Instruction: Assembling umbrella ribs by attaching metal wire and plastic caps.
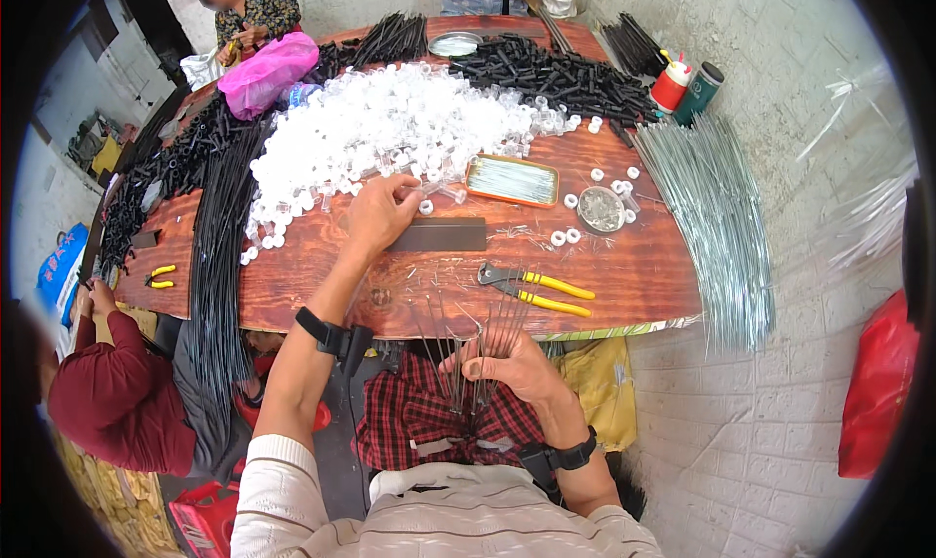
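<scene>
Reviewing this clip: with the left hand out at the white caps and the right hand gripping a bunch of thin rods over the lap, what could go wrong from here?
1. The right hand holds a fanned bundle of thin metal rods off the table edge; some could slip into the lap.
2. The left hand reaches into the heap of white plastic caps; nudged caps might roll off, as loose ones already lie scattered.
3. The yellow-handled pliers lie near the table's edge, where a forearm might knock them.
</scene>
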